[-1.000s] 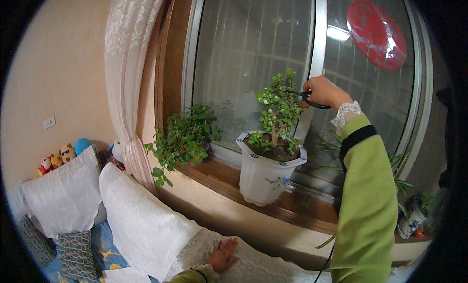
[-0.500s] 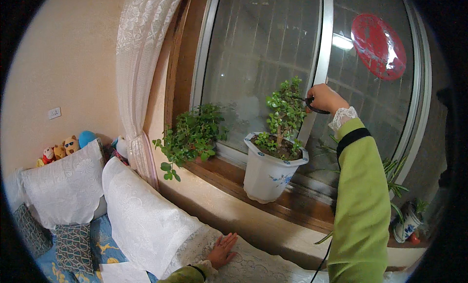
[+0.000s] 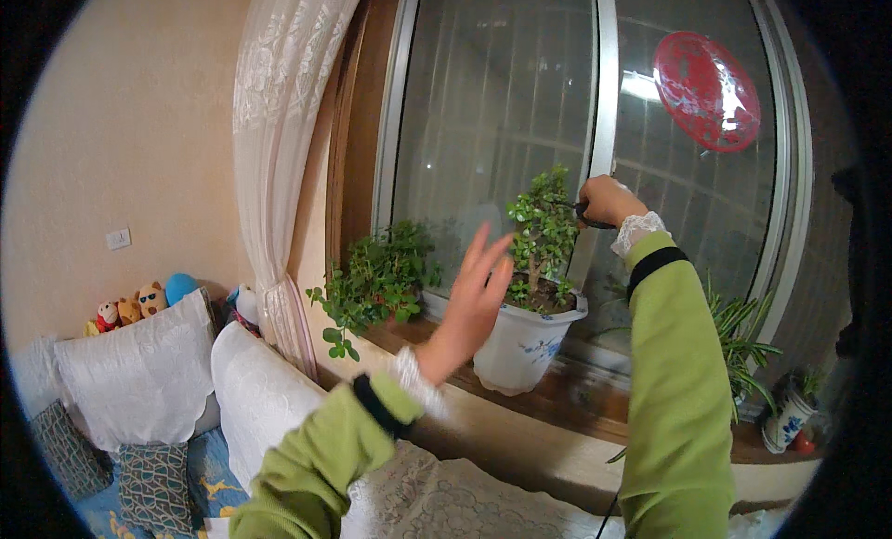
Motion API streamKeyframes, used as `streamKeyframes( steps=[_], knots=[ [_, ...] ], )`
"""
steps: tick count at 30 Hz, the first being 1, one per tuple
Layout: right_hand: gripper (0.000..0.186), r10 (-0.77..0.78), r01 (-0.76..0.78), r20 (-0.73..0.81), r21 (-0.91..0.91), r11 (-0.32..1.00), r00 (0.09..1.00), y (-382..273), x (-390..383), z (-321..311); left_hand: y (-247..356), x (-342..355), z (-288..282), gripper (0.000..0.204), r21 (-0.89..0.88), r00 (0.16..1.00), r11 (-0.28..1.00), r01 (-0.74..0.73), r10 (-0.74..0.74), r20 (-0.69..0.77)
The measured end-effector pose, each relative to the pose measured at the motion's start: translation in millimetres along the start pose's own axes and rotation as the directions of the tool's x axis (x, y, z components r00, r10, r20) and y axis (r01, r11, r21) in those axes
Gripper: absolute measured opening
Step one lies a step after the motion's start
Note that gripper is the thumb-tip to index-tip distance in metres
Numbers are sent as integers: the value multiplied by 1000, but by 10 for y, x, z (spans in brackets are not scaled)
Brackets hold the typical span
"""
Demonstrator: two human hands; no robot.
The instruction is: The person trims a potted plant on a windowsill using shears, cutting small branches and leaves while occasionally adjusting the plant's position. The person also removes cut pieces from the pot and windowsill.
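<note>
A small-leaved green jade-like plant (image 3: 546, 225) grows from a white pot with blue flowers (image 3: 530, 346) on the windowsill. My right hand (image 3: 613, 203) is closed around the dark handles of a pair of scissors (image 3: 595, 219). Their blades reach leftward into the upper right leaves, which partly hide them. My left hand (image 3: 472, 302) is raised in front of the pot's left side, slightly blurred, its fingers stretched out and holding nothing. Its fingertips are near the plant's left foliage; whether they touch it I cannot tell.
A bushy green plant (image 3: 379, 277) stands left on the wooden sill (image 3: 576, 401). Right are a spiky-leaved plant (image 3: 739, 344) and a small blue-and-white pot (image 3: 788, 422). Below lies a lace-covered sofa back (image 3: 492, 502); a white curtain (image 3: 279, 167) hangs at left. Sliding window glass stands behind.
My left hand has lifted off the lace-covered sofa back and moved up to the plant's left side. My right hand stays beside the foliage with the scissors. The view has shifted slightly.
</note>
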State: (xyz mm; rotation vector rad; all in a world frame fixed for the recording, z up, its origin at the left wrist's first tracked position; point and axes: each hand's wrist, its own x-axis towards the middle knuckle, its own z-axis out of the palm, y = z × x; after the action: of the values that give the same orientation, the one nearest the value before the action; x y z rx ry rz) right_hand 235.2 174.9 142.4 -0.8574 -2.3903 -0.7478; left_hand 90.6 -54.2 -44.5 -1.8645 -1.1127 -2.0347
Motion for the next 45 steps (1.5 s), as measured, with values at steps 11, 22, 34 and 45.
streamKeyframes(
  steps=[11, 22, 34, 45],
  knots=[
    [24, 2, -2, -13, 26, 1000, 1000, 37, -103, -42, 73, 1595, 339, 74, -213, 822, 819, 533, -443, 357],
    [24, -39, 39, -57, -15, 999, 998, -94, -216, -84, -606, 1927, 641, 74, -87, 748, 763, 640, -593, 299],
    [26, -18, 18, -20, -11, 1000, 1000, -117, -212, -124, -650, 1948, 645, 58, -254, 772, 749, 612, -495, 399],
    [23, -106, 91, -170, -94, 991, 980, -145, -204, -43, -211, 1816, 590, 74, -245, 775, 769, 590, -455, 438]
  ],
)
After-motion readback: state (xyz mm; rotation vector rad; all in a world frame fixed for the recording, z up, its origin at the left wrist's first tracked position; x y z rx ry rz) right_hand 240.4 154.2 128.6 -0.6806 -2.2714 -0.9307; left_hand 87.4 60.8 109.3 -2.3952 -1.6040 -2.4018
